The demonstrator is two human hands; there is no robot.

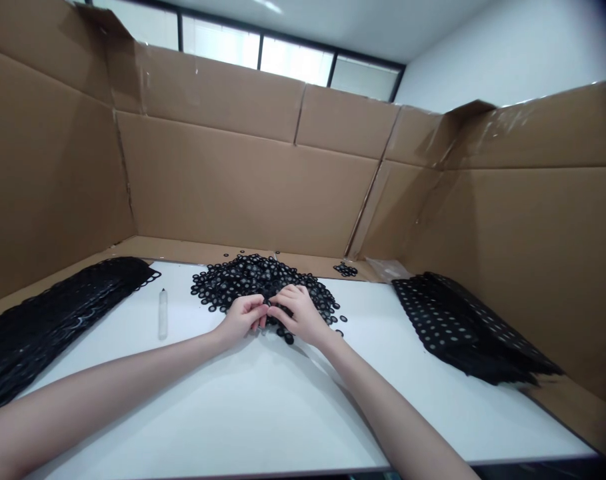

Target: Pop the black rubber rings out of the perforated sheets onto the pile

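Note:
A wide heap of small black rings [253, 270] lies at the middle of the white table top. At the front of this heap my left hand [245, 315] is closed in a pinch, thumb against the fingers. My right hand [297, 312] meets it there, with thumb and fingertips bent together beside the left fingertips. Whatever the fingertips hold is too small and too covered to make out. A few rings lie loose just beneath and to the right of my right hand.
Stacked black sheets [63, 313] lie at the left, and black sheets with rows of round holes [447, 327] at the right. A clear pen-like tube [163, 315] with a dark tip rests left of the heap. A small ring cluster [345, 269] sits behind. Cardboard walls [243, 180] surround the table.

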